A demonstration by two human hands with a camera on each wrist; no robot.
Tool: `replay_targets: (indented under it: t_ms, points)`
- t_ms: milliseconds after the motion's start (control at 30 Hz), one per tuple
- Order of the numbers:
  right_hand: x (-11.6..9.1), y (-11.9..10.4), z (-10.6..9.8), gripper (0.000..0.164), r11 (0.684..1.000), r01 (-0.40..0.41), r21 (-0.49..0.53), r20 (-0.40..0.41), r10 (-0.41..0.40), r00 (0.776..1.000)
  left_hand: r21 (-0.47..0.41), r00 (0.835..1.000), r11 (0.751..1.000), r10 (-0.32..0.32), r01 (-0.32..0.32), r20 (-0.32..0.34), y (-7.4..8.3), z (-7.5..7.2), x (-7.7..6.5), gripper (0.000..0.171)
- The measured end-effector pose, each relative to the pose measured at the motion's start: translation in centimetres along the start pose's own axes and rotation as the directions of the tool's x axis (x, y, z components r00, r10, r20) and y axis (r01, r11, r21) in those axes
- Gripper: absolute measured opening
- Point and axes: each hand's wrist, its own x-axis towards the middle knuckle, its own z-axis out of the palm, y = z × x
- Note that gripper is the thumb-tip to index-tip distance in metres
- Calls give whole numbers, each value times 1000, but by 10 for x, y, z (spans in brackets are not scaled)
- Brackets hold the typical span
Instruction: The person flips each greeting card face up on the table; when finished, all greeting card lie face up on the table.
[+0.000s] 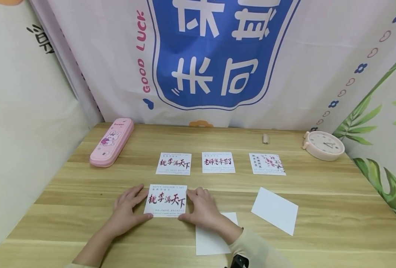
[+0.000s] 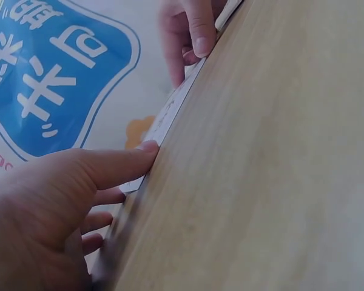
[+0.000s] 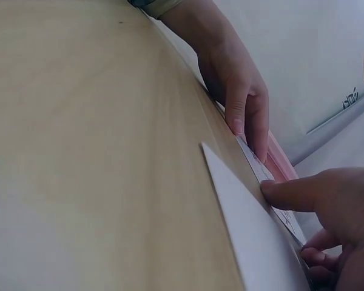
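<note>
A white card with red Chinese lettering [image 1: 167, 201] lies face up between my two hands, low over the wooden table. My left hand [image 1: 127, 209] holds its left side, thumb at the near corner and fingers toward the far one. Along the opposite edge, my right hand [image 1: 203, 208] grips the card the same way. In the left wrist view, the left thumb presses the edge of the lettered card [image 2: 164, 124]. A blank white card [image 1: 211, 238] lies partly hidden under my right forearm; its pointed corner shows beside the right thumb in the right wrist view.
Beyond my hands stretches a row of three cards: one with matching red lettering [image 1: 173, 163], another lettered card [image 1: 218, 162] and a blossom card [image 1: 267, 164]. A second blank card [image 1: 275, 210] lies right. Pink pencil case [image 1: 112, 143], small beige block [image 1: 265, 139] and clock [image 1: 324, 145] stand farther back.
</note>
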Motion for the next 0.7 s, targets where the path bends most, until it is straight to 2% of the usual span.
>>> replay_targets:
  t_ms: [267, 700]
  points:
    - [-1, 4, 0, 75, 999, 19, -36, -15, -19, 1000, 7, 1000, 1000, 16, -16, 6, 1, -1, 0, 66]
    - [0, 4, -1, 70, 999, 45, -22, -27, -45, 999, 14, 1000, 1000, 13, -13, -9, 2, -1, -1, 65]
